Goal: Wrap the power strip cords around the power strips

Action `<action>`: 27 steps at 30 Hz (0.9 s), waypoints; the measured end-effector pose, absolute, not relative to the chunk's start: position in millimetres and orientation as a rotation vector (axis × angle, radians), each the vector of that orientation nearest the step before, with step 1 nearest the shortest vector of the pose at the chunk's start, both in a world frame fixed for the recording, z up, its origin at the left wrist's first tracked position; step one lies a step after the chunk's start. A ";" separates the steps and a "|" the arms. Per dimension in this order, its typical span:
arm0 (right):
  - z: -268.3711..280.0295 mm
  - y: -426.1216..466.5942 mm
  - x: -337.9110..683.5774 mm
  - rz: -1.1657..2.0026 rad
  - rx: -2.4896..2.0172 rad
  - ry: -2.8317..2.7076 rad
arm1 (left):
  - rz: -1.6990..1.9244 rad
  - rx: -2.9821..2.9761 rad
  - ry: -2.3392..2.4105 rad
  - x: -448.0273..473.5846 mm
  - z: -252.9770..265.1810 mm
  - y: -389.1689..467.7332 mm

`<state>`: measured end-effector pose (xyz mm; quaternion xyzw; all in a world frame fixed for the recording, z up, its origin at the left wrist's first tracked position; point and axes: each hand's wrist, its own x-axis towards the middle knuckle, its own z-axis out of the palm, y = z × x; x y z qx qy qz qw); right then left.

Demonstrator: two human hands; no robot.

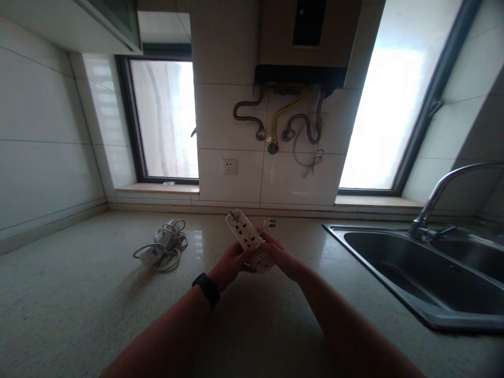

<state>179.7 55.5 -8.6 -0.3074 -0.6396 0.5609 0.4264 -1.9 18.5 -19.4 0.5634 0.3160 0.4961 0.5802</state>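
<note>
A white power strip (243,231) with several sockets is held tilted above the countertop, its far end pointing up and left. My left hand (235,262), below a dark wristband, grips its left side with closed fingers. Across the strip's nearer part, my right hand (279,253) is closed on it and on the white cord (262,258) wound around it. The cord's plug (270,223) sticks out just beyond my right fingers. To the left, a second power strip (165,236) lies on the counter with its cord looped about it.
A steel sink (389,278) with a faucet (433,197) is set into the counter (79,294) on the right. On the wall are a socket (230,167) and a water heater (275,42) with hoses. Windows stand on both sides.
</note>
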 end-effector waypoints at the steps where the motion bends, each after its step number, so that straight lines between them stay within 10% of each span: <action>1: -6.4 54.7 180.6 1.385 -0.761 -1.623 | 1.154 1.344 0.730 -1.0 -19.3 17.4; 27: 2.5 54.8 196.0 1.288 -0.866 -1.671 | 1.007 1.601 0.951 -8.3 -45.5 31.2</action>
